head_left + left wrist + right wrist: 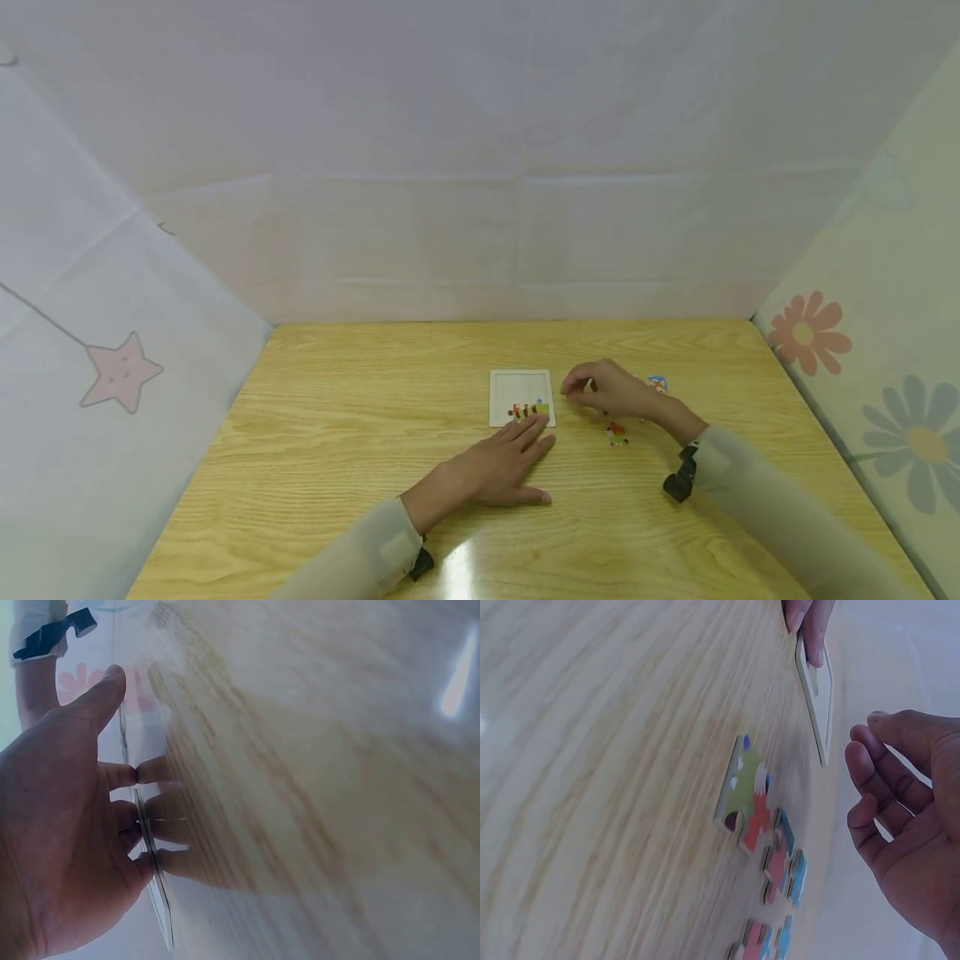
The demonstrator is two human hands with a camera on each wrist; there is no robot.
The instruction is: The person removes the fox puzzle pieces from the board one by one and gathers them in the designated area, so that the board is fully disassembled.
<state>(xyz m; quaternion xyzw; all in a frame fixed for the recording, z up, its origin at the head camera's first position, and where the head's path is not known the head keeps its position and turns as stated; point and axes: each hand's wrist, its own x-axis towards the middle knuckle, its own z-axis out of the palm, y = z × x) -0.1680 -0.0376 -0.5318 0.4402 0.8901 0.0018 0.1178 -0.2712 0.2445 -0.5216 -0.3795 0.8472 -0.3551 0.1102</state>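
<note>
A white square puzzle frame (492,398) lies on the table, with fitted picture pieces (538,409) along its near edge. My left hand (506,464) lies palm down with its fingers extended; its fingertips rest at the frame's near edge, over the fitted pieces. Just right of the frame, my right hand (613,390) hovers with fingers loosely bent and thumb near the index finger. Nothing shows between them in the right wrist view. Below that hand is a loose green and red puzzle piece (742,791), with red and blue pieces (776,855) close behind it.
More loose pieces (754,941) lie farther along, one partly blue (657,382) beyond the right wrist. The wooden table (337,400) is bordered by pale cloth walls (420,242). Dark wrist cameras (681,477) are strapped to both wrists.
</note>
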